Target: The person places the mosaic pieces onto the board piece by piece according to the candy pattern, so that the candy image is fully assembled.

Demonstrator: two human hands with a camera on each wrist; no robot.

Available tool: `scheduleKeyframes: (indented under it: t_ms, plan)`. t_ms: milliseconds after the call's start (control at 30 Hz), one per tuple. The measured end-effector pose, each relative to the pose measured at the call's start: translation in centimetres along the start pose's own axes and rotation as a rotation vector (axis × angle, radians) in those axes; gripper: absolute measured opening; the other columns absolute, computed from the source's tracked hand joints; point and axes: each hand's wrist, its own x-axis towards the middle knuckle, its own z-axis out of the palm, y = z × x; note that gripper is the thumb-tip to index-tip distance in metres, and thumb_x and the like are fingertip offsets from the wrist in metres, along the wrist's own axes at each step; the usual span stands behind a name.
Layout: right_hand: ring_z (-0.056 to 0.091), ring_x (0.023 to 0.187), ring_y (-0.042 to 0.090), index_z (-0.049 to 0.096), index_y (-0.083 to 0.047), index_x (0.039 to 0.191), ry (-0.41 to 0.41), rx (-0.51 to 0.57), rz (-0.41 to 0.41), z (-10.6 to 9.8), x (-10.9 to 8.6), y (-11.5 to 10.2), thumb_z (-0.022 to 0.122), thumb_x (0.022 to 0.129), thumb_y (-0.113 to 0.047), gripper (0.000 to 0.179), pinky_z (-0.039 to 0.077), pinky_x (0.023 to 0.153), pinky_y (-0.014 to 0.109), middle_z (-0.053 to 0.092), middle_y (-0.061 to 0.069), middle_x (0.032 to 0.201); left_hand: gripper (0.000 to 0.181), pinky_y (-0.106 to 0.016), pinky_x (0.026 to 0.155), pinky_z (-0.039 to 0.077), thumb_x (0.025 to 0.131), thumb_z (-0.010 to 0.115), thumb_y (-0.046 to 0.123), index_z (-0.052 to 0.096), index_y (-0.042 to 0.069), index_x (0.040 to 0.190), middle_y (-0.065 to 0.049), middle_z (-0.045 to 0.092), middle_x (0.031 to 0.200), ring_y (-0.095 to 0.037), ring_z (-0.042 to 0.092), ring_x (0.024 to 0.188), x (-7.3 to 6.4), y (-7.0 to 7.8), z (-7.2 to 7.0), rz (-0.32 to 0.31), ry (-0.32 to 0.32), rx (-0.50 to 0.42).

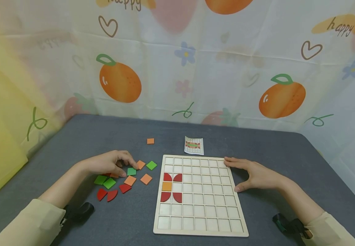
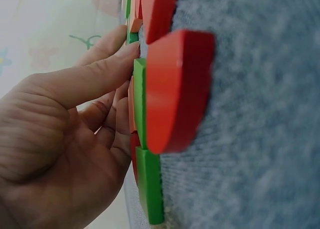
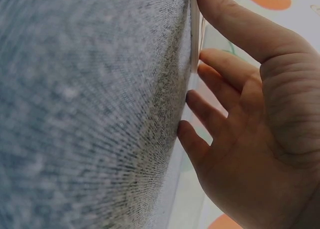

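Note:
My left hand (image 1: 114, 163) reaches in among loose coloured tiles left of the board, fingers bent loosely and nothing visible gripped. Its index fingertip is right by an orange square tile (image 1: 141, 164), and a dark green tile (image 1: 131, 171) lies between finger and thumb. In the left wrist view the thumb overlaps the tiles, near a red quarter-circle piece (image 2: 177, 89). The wooden grid board (image 1: 206, 235) holds several red quarter-circle pieces (image 1: 177, 197) and one orange square (image 1: 166, 186) in its left columns. At the board's right edge, my right hand (image 1: 254, 174) rests its thumb and fingertips, fingers extended.
Several green, orange and red tiles lie scattered near the left hand, among them a light green one (image 1: 151, 165). A lone orange tile (image 1: 150, 141) sits farther back. Behind the board lies a small pattern card (image 1: 194, 146). A printed curtain (image 1: 165, 85) hangs behind the grey table (image 1: 269, 143).

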Motion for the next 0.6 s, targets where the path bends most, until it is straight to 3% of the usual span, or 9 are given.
scheduleKeyframes:
  t_ms: [367,600]
  plan:
    - [0.022,0.150,0.046,0.038,-0.015,0.153,0.000,-0.003,0.009,-0.15,-0.05,-0.44,0.078,0.075,-0.054,0.095,0.026,0.110,0.071,0.029,0.011,0.164,0.025,-0.024,0.076,0.046,0.086,0.076,0.018,0.066,0.012,0.108,-0.008,0.056,0.108,-0.022,0.046,0.095,0.01,0.56,0.26,-0.039,0.055,0.058]
    - [0.022,0.150,0.046,0.038,-0.014,0.153,-0.003,0.001,0.012,-0.09,-0.09,-0.36,0.079,0.075,-0.053,0.096,0.026,0.111,0.070,0.029,0.011,0.163,0.024,-0.025,0.078,0.049,0.082,0.077,0.009,0.063,0.008,0.102,-0.009,0.060,0.098,-0.022,0.052,0.093,0.16,0.71,0.25,-0.051,0.101,0.038]
